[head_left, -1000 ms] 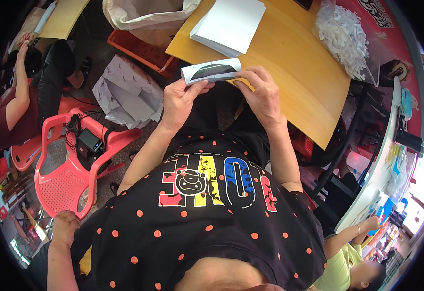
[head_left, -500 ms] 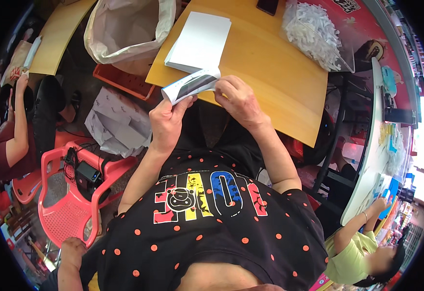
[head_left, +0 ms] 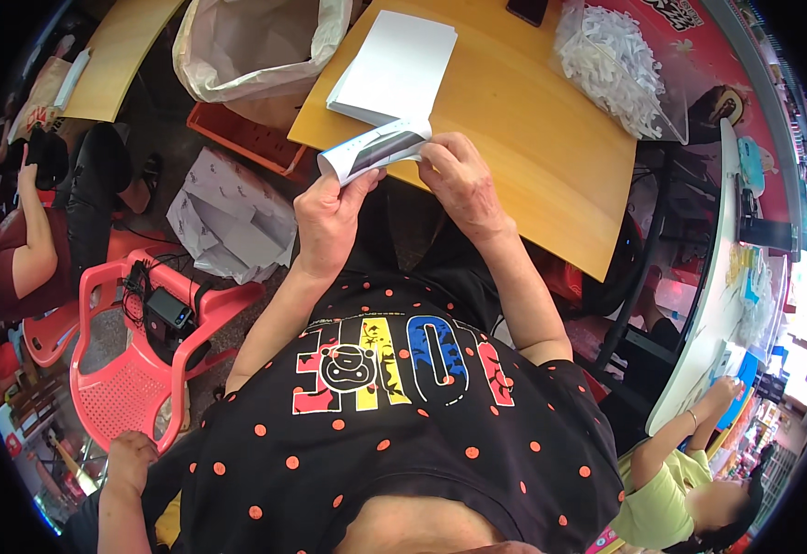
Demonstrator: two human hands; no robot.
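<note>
Wooden table: clear bag holds white pieces.

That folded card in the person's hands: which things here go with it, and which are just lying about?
In hand:
- folded card, gripped by the left hand and right hand
- stack of white sheets on the wooden table, just beyond the card

Lying about:
- clear bag of white scraps
- large lined sack
- pink plastic chair with a small device
- orange crate

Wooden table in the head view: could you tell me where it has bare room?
The wooden table is bare between the white sheet stack and the clear bag of white pieces, and along its right edge. Its near-left corner is crowded by both hands folding a sheet.
</note>
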